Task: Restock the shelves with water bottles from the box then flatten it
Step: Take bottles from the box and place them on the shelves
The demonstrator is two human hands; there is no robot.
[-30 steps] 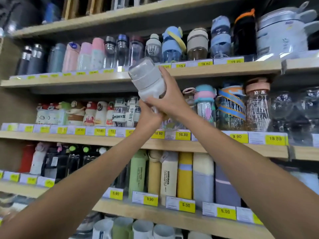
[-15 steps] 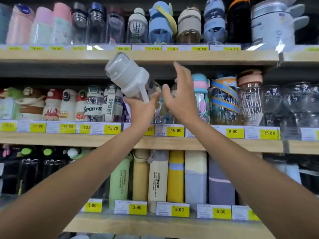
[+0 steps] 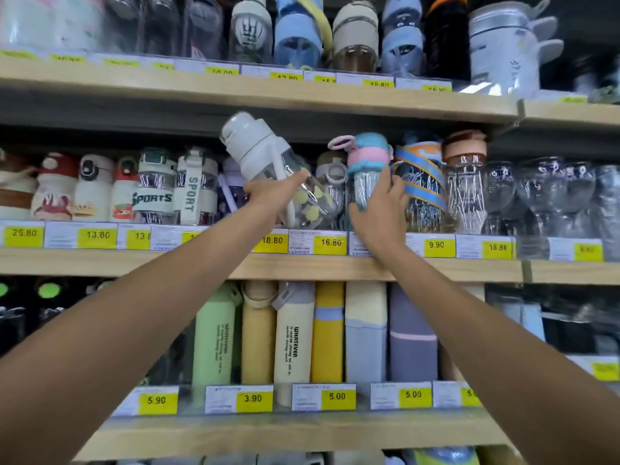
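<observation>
A clear water bottle with a white lid [image 3: 268, 162] and yellow dots leans to the upper left over the middle shelf [image 3: 469, 268]. My left hand [image 3: 271, 196] grips its body from below. My right hand [image 3: 377, 209] is wrapped round the clear body of a bottle with a pink and blue lid [image 3: 369, 159] that stands upright on the same shelf, just right of the tilted bottle. The box is out of view.
Bottles crowd the middle shelf: sport bottles [image 3: 194, 186] to the left, a blue-banded bottle [image 3: 422, 182] and glass jars [image 3: 466, 189] to the right. Yellow price tags [image 3: 330, 243] line each shelf edge. Tall pastel flasks [image 3: 295, 333] fill the shelf below, more bottles [image 3: 298, 31] stand above.
My left hand carried the white-lid bottle down and in toward the middle shelf. My right hand let go of it, moved right and took hold of the pink-and-blue-lid bottle.
</observation>
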